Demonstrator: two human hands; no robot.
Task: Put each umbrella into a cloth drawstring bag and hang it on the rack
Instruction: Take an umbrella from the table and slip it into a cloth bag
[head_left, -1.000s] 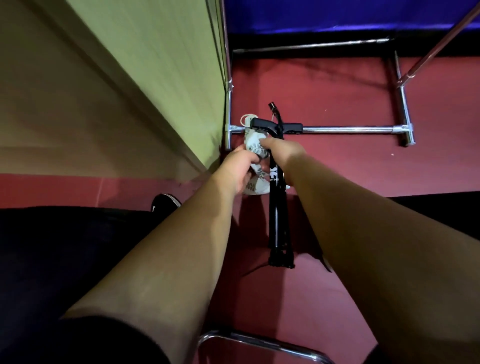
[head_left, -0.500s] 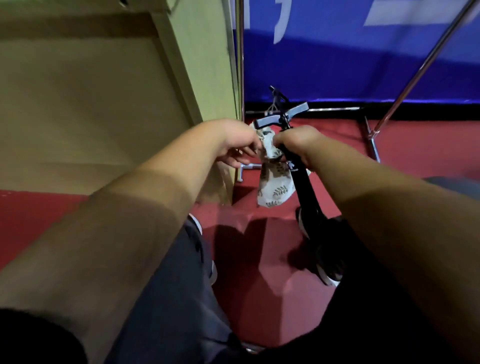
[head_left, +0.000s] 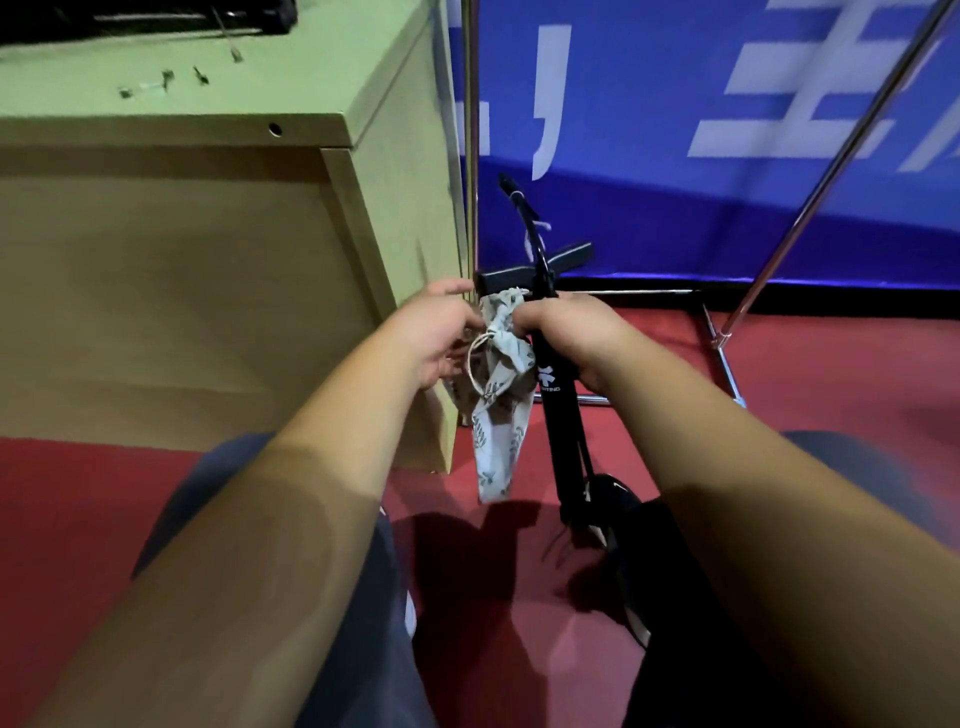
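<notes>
A folded black umbrella (head_left: 563, 415) with a white logo hangs upright in front of me, its curved handle (head_left: 527, 223) above. My right hand (head_left: 576, 332) grips its shaft near the top. Beside it hangs a pale cloth drawstring bag (head_left: 501, 415) with a leaf print, its cord looping out at the left. My left hand (head_left: 436, 338) holds the bag's gathered top, fingers curled round the cloth. A dark flat bar (head_left: 535, 270) crosses just behind both hands.
A light wooden cabinet (head_left: 260, 249) stands close at the left. The rack's chrome poles (head_left: 470, 156) rise beside it, with a slanted pole (head_left: 831, 171) at the right and base rails on the red floor (head_left: 779, 364). A blue banner (head_left: 701, 156) hangs behind.
My view has risen from the floor toward the banner. Both hands have lifted the umbrella and the bag upward, and the bag now hangs down full length.
</notes>
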